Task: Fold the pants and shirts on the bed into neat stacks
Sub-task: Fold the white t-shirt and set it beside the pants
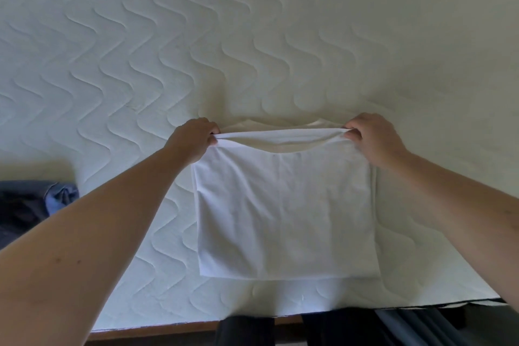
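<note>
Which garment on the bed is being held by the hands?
The white shirt, pinched at its far corners by left hand and right hand; the dark jeans lie untouched at left.

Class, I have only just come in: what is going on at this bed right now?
A person is folding a white shirt on a quilted mattress. The left hand and right hand each pinch a far corner of the upper layer, lifted slightly off the layer beneath. Dark blue clothing lies at the left edge.
</note>
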